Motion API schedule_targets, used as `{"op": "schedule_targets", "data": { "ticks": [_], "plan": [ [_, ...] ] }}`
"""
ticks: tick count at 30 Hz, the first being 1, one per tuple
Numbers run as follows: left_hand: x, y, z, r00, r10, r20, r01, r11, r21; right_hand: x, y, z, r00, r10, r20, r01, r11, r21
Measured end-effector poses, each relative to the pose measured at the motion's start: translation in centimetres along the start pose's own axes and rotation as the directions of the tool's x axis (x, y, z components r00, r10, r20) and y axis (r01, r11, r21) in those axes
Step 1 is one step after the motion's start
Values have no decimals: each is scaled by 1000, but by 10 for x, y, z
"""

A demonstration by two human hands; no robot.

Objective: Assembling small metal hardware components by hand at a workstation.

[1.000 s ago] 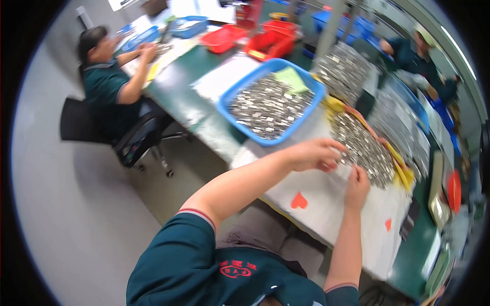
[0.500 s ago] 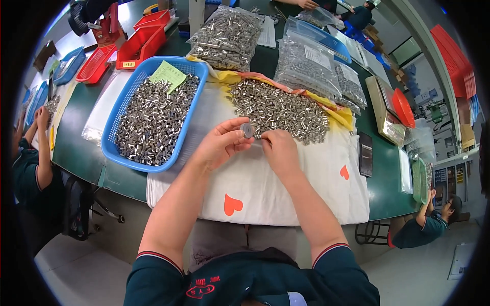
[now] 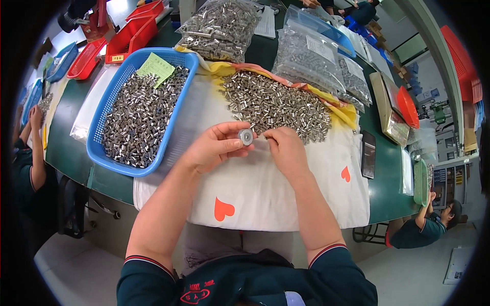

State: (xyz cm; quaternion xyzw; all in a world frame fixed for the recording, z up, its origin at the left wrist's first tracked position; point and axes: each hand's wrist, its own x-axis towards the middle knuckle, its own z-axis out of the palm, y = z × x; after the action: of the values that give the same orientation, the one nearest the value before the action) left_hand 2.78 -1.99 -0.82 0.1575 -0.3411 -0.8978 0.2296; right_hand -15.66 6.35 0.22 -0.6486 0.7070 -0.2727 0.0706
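Between the thumb and fingers of my left hand [image 3: 219, 145] is a round grey metal disc with a hole at its middle, a ring gauge by its look [image 3: 245, 136]. Just to its right, my right hand [image 3: 286, 148] is closed in a pinch. Whatever its fingertips hold is too small to make out. Both hands are above a white cloth [image 3: 265, 199] with red hearts. Beyond them lies a heap of small shiny metal cylinders [image 3: 275, 104], spread against a yellow and red cloth edge [image 3: 326, 99].
A blue basket [image 3: 92, 135] of similar cylinders, with a green paper slip [image 3: 155, 69], stands left. Bags of metal parts [image 3: 219, 30] line the back. A dark flat device [image 3: 368, 154] and a scale with a red pan [image 3: 407, 107] sit right. Co-workers sit at both sides.
The disc has turned so its face shows more toward me. My right hand has drawn slightly away from it to the right. The whole view has shifted a little.
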Motion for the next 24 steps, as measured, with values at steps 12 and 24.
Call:
{"op": "schedule_targets", "data": {
  "ticks": [12, 24],
  "plan": [
    [-1, -4, 6, 998, 52, -36, -45, 982, 181, -8, -33, -19, 996, 88, 23, -85, 811, 579],
    [1, -11, 15, 987, 119, -108, -44, 845, 534, -12, -35, -14, 974, -155, -166, 191, 954, 230]
  ]
}}
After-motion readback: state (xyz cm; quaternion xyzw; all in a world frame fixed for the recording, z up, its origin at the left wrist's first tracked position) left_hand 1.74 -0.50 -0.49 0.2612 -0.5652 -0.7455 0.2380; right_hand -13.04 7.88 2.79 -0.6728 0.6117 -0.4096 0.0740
